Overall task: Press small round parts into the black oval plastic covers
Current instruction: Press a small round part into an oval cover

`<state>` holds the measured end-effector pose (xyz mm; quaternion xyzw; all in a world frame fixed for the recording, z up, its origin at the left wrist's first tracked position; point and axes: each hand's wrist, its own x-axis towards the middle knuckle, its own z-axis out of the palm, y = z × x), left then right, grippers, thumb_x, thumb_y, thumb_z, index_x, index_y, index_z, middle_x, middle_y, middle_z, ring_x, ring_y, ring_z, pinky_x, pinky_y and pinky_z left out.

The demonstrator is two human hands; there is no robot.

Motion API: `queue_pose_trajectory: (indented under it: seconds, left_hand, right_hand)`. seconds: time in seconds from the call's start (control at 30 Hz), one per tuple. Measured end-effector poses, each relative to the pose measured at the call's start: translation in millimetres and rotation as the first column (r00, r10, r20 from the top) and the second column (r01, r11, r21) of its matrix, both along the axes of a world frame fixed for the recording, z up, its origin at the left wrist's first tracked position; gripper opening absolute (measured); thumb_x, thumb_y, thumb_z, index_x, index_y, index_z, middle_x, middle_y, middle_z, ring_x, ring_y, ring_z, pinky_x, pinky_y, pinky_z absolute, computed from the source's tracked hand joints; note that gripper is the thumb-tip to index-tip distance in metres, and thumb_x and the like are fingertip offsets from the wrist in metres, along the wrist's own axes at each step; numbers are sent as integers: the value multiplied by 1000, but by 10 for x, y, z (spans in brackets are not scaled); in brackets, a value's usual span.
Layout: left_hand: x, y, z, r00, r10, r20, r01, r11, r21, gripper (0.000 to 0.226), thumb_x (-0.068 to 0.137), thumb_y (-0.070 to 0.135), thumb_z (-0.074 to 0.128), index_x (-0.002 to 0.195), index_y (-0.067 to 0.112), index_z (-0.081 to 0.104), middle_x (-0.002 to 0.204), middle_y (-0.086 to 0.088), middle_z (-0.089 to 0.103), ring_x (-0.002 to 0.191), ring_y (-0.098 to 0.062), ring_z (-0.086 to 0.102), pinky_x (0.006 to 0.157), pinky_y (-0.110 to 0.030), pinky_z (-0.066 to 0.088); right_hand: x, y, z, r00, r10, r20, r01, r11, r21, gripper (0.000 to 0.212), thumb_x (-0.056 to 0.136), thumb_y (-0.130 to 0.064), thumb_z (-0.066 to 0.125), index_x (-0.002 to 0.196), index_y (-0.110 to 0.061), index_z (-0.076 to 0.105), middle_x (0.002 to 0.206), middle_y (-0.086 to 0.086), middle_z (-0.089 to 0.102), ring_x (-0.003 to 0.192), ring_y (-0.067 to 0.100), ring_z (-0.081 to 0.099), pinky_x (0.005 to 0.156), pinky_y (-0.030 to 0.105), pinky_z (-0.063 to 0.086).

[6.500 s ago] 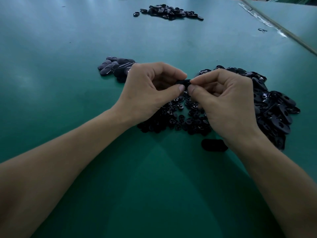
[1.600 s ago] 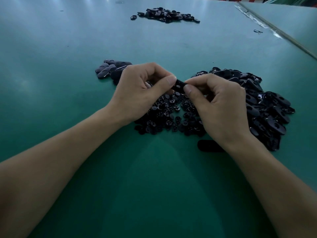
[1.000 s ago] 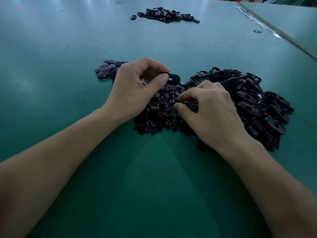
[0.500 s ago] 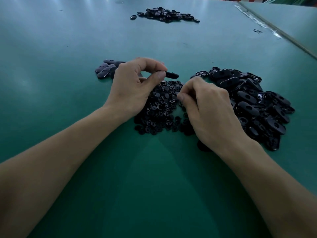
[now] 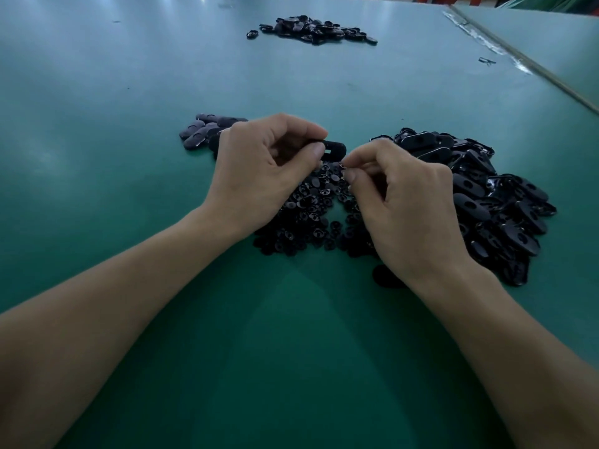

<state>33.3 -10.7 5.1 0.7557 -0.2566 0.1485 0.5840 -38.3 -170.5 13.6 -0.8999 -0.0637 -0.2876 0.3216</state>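
Green counter (image 5: 129, 222) under dim light, running on well beyond both hands.

Left hand (image 5: 259, 170) raised just above the work, thumb and forefinger clamped on one end of a black oval cover (image 5: 334, 149). Held flat with the free end and its slot turned toward the other hand, probably to keep the opening clear for a part.

Right hand (image 5: 408, 209) just beside it, thumb and forefinger tips pinched together on a small round part (image 5: 343, 166). Sits just below the cover's free end and looks not yet seated. Other fingers curled in out of the way.

Directly under and between the two hands, a heap of small round parts (image 5: 311, 215), kept where the right hand need only dip to fetch one. On the outer side of the right hand and partly hidden behind it, a pile of oval covers (image 5: 486, 196), glossy, holes showing, so likely the unfilled stock. Just beyond the left hand's knuckles, a small stack (image 5: 207, 131) of duller ovals lying face down, likely the finished ones, set within an easy drop. Beside the right wrist, a lone cover (image 5: 385, 277), half hidden. Well beyond both hands, a far pile (image 5: 314, 29) of similar black pieces.

Judging by this, mid-cycle: part picked, cover ready. Next calls for lining the part up with the opening and a firm squeeze. Easy to fumble such a small piece.
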Motion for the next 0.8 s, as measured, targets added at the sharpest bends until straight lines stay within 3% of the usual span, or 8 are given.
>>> queue_pose_trajectory:
  seconds: [0.1, 0.27, 0.43, 0.6, 0.8]
  left_hand:
    - [-31, -30, -6, 1000, -9, -15, 9, 1000, -5, 18, 86, 12, 72, 96, 27, 72, 84, 3, 76, 76, -14, 76, 79, -36, 62]
    - [-16, -14, -8, 994, -40, -99, 36, 998, -50, 20, 87, 6, 73, 95, 24, 71, 82, 2, 75, 73, -14, 76, 72, -26, 60]
    - [9, 2, -2, 986, -79, -146, 67, 994, -88, 19, 82, 10, 74, 93, 25, 72, 81, 4, 76, 75, -18, 76, 73, -27, 60]
    - [5, 5, -11, 981, -117, -152, 103, 990, -99, 19, 80, 11, 74, 93, 25, 73, 79, 5, 76, 76, -19, 76, 76, -29, 61]
    - [-7, -1, -13, 978, -145, -152, 131, 986, -99, 19, 81, 9, 74, 94, 22, 72, 79, 4, 77, 75, -18, 76, 74, -27, 60]
  right_hand:
    - [4, -9, -2, 1000, -5, -22, 6, 1000, 31, 8, 96, -16, 63, 98, -19, 70, 85, -10, 66, 74, 6, 60, 69, 22, 47]
    - [17, -28, 14, 999, -50, 16, 48, 995, 85, 9, 92, -17, 69, 96, -23, 74, 90, -5, 62, 80, -1, 56, 73, 5, 38]
    - [43, -24, 19, 1000, -25, -3, 24, 964, 266, 10, 92, -17, 69, 91, -27, 69, 79, -16, 67, 74, 3, 64, 72, 17, 51]
    - [72, -48, 12, 999, 14, -42, 4, 915, 404, 9, 91, -19, 69, 93, -27, 69, 79, -10, 70, 75, 10, 69, 76, 35, 58]
    - [90, -63, -4, 996, 62, -70, -20, 875, 484, 11, 90, -17, 70, 96, -26, 73, 78, -8, 72, 75, 13, 69, 74, 36, 59]
